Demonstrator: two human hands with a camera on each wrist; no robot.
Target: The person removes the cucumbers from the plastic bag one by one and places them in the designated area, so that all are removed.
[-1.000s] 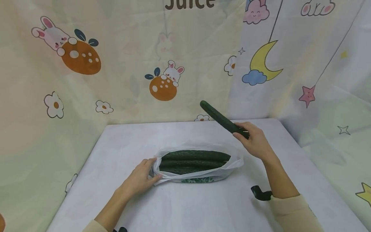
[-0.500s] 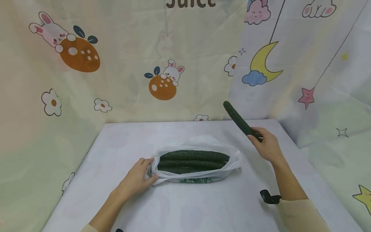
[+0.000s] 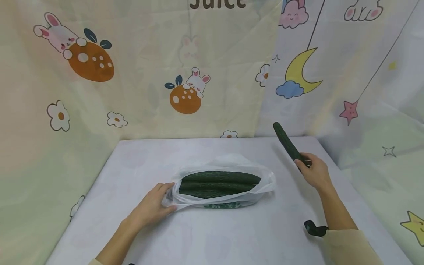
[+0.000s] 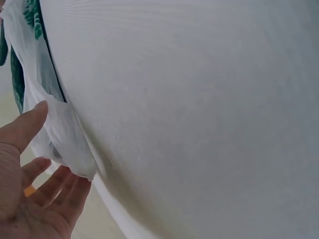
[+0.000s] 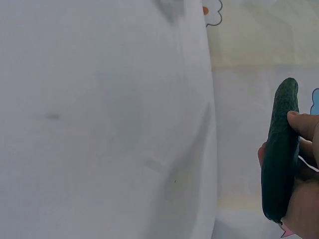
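A white plastic bag [image 3: 232, 162] with a green print lies on the table, its mouth facing up. Several dark green cucumbers [image 3: 218, 177] show side by side inside it. My left hand [image 3: 150, 208] rests at the bag's left end, thumb and fingers spread apart; in the left wrist view the thumb [image 4: 37, 117] and fingertips touch the crumpled plastic [image 4: 65, 132]. To the right of the bag, my right hand [image 3: 316, 173] grips a single cucumber [image 3: 285, 141] near one end, raised and pointing up and left. The right wrist view shows the thumb pressed along this cucumber [image 5: 280, 154].
White cloth covers the table [image 3: 212, 239]. Behind it hangs a curtain [image 3: 139, 73] printed with rabbits, oranges and flowers, joining a paler one with a moon [image 3: 301, 70]. A black wrist mount [image 3: 315, 229] sits at the right cuff.
The right hand has carried its cucumber to the right and slightly down, away from the bag. The left hand has drifted a little left along the bag's end.
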